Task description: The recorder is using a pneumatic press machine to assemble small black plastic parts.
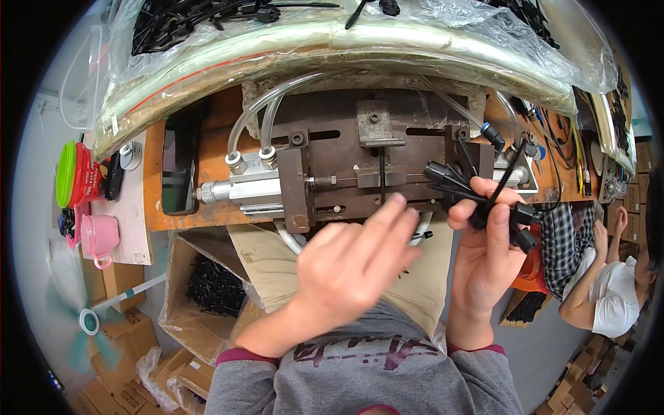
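My left hand (353, 266), slightly blurred, is over the near edge of a dark metal fixture (332, 111), its fingers stretched out and its thumb hidden. Just beyond the fingertips, a thin black strip (382, 169) stands across the small block in the fixture's middle. A short black piece (423, 236) pokes out beside the left fingers; whether they touch it I cannot tell. My right hand (487, 256) is closed round a bunch of black plastic cable ties (460, 190) with chunky heads, held up at the fixture's right end.
Air cylinders (259, 187) with clear hoses (252, 114) flank the fixture. Clear plastic bags of black parts (200, 24) lie behind it. A phone (179, 162) and a pink cup (100, 234) are at left. Below stands a carton of black pieces (214, 287). Another person (612, 297) sits at right.
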`<state>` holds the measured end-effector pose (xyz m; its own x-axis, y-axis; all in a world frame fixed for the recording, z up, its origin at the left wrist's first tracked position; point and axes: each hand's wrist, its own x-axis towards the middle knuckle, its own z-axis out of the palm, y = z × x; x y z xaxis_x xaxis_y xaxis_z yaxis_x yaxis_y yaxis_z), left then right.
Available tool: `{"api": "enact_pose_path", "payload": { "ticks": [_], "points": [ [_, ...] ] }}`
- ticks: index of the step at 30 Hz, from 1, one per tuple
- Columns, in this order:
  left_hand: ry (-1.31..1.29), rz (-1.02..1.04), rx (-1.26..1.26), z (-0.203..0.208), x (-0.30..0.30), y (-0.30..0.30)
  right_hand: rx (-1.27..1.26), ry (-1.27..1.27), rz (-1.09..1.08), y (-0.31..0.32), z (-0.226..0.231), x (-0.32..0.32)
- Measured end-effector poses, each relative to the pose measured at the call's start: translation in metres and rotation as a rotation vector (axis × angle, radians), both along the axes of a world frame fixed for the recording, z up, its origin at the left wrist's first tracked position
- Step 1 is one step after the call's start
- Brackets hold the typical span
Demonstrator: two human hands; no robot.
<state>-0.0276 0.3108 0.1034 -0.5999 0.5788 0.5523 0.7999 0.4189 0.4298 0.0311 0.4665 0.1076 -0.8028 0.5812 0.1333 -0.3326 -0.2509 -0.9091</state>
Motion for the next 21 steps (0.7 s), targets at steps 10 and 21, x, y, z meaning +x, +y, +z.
{"api": "enact_pose_path", "payload": {
  "ticks": [10, 21],
  "points": [
    [0.053, -0.133, 0.256, 0.012, 0.0, 0.002, 0.2, 0.041, 0.066, -0.024, -0.008, -0.001],
    [-0.119, -0.113, -0.002, -0.013, 0.0, -0.014, 0.431, 0.032, -0.038, -0.001, 0.004, 0.003]
  ]
}}
